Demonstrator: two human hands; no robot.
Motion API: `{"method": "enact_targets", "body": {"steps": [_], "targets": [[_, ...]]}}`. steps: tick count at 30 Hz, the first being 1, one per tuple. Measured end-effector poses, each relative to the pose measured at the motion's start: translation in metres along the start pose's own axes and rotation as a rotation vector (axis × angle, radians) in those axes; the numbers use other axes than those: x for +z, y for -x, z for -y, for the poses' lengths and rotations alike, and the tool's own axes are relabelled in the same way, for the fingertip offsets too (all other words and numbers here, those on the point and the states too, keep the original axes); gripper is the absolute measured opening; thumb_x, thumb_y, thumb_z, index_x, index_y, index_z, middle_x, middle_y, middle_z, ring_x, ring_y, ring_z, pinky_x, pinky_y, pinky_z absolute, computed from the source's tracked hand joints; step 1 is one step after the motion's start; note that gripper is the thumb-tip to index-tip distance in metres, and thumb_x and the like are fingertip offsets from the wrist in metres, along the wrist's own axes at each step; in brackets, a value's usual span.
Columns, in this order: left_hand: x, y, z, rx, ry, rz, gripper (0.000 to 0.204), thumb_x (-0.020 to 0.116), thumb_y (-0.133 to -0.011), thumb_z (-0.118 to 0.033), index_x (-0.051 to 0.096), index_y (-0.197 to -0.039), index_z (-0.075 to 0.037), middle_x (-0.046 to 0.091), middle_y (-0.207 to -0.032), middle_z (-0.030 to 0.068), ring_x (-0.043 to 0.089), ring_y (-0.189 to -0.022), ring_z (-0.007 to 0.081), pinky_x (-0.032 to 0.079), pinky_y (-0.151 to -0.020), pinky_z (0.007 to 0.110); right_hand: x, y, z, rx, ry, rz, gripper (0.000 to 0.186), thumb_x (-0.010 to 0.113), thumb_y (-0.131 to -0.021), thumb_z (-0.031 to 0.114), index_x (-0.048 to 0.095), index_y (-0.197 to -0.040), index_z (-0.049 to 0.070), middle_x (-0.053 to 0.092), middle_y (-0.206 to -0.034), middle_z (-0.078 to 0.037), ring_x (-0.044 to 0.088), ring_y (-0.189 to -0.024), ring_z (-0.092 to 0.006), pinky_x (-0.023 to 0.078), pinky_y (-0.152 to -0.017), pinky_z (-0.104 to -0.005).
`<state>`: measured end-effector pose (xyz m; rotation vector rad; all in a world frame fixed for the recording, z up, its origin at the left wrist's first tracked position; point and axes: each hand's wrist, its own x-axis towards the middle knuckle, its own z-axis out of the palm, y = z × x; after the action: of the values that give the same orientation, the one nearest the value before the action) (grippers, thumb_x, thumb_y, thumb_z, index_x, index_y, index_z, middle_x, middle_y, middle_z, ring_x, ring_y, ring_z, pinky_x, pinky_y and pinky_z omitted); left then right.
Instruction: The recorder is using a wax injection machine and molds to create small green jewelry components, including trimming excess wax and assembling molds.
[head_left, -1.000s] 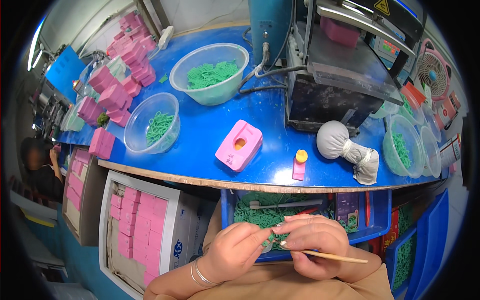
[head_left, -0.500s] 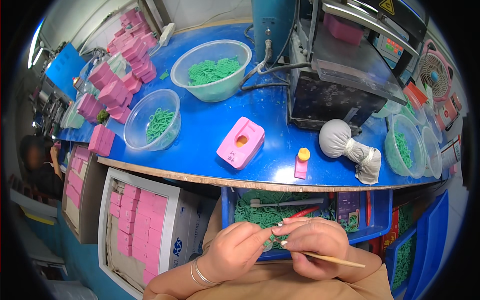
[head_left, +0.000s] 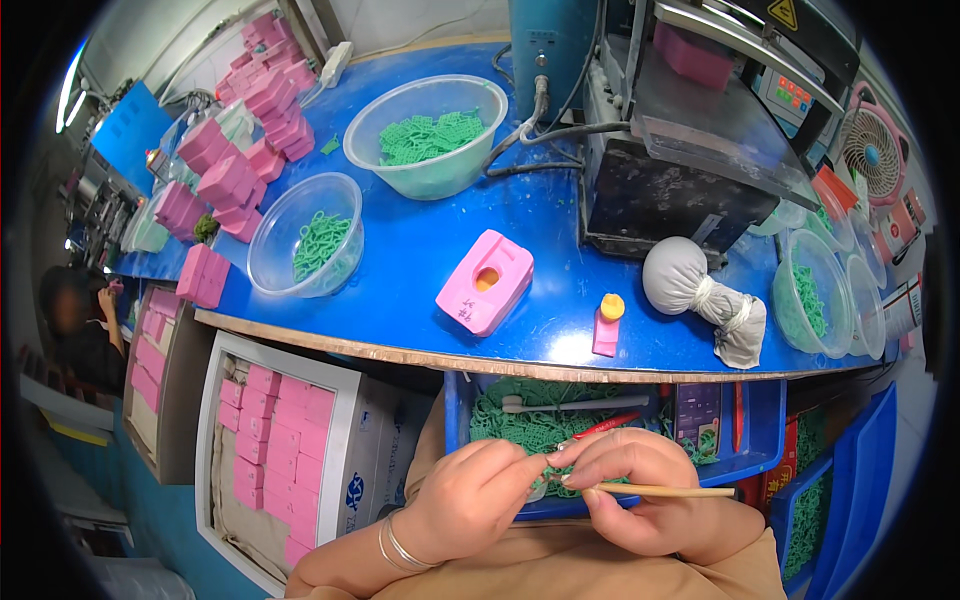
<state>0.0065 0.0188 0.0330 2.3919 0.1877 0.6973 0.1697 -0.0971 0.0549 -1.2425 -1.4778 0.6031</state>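
Observation:
Close together over the blue drawer (head_left: pixel 755 455), my two hands work at a small green piece (head_left: pixel 544 488), mostly hidden by fingers. My left hand (head_left: pixel 470 495) is closed in a pinch on it. My right hand (head_left: pixel 640 485) grips a tool with a thin wooden handle (head_left: pixel 690 491); its handle points right, and its tip is hidden at the green piece. Under the hands, the drawer holds a tangle of green wax pieces (head_left: pixel 520 415), a white-handled brush (head_left: pixel 570 404) and a red pen-like tool (head_left: pixel 607 425).
On the blue table stand a pink mould block (head_left: pixel 486 283), a small pink piece with yellow top (head_left: pixel 607 325), a tied cloth pouch (head_left: pixel 690 290) and bowls of green pieces (head_left: pixel 430 185). A black press (head_left: pixel 650 190) stands behind. Pink blocks fill a box (head_left: pixel 285 440) at left; another person (head_left: pixel 80 320) sits beyond.
The wooden handle has swung up to nearly level, and my right fingers have shifted on it. My left hand stays almost where it was.

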Motion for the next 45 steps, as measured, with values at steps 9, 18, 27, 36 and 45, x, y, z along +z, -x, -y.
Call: {"method": "enact_targets", "body": {"steps": [9,18,27,36,45], "targets": [[-0.0021,-0.0015,0.0012,-0.015,0.020,0.027,0.028,0.062,-0.065,0.005,0.061,-0.093,0.002,0.054,-0.077,0.0102,0.055,-0.067,0.0258,0.046,-0.058,0.033,-0.0011,0.0019,-0.0013,0.062,-0.124,0.000,0.015,0.059,-0.077,-0.002,0.055,-0.091,0.000,0.061,-0.087,-0.015,0.064,-0.088,-0.0282,0.051,-0.074,-0.0343],[-0.0021,-0.0011,-0.0001,-0.014,-0.017,0.028,0.026,0.062,-0.066,0.003,0.061,-0.092,0.002,0.052,-0.076,0.0096,0.054,-0.066,0.0253,0.046,-0.057,0.033,0.0001,0.0023,-0.0008,0.031,-0.083,-0.010,0.016,0.061,-0.076,-0.001,0.054,-0.091,0.000,0.061,-0.085,-0.016,0.064,-0.088,-0.0286,0.052,-0.072,-0.0338],[-0.0014,-0.0003,0.0014,-0.001,-0.020,0.022,0.030,0.066,-0.063,0.005,0.062,-0.093,0.000,0.055,-0.076,0.0093,0.056,-0.064,0.0247,0.045,-0.056,0.032,0.0011,0.0021,-0.0021,0.002,-0.037,-0.009,0.016,0.061,-0.075,-0.002,0.054,-0.089,-0.001,0.060,-0.083,-0.014,0.064,-0.085,-0.0285,0.052,-0.069,-0.0336],[-0.0015,-0.0004,0.0015,0.000,-0.019,0.028,0.029,0.065,-0.063,0.005,0.062,-0.092,0.001,0.055,-0.076,0.0093,0.055,-0.064,0.0244,0.045,-0.057,0.032,-0.0001,0.0015,-0.0021,0.034,-0.056,0.003,0.015,0.060,-0.076,-0.001,0.055,-0.090,-0.001,0.061,-0.085,-0.015,0.064,-0.086,-0.0284,0.052,-0.071,-0.0344],[-0.0022,-0.0013,0.0013,-0.005,-0.009,0.029,0.028,0.064,-0.064,0.004,0.062,-0.091,0.001,0.054,-0.075,0.0091,0.055,-0.065,0.0245,0.046,-0.056,0.032,0.0009,0.0017,-0.0022,0.032,-0.088,-0.003,0.015,0.060,-0.077,-0.001,0.055,-0.091,0.000,0.061,-0.085,-0.015,0.064,-0.087,-0.0288,0.052,-0.073,-0.0349]]}}
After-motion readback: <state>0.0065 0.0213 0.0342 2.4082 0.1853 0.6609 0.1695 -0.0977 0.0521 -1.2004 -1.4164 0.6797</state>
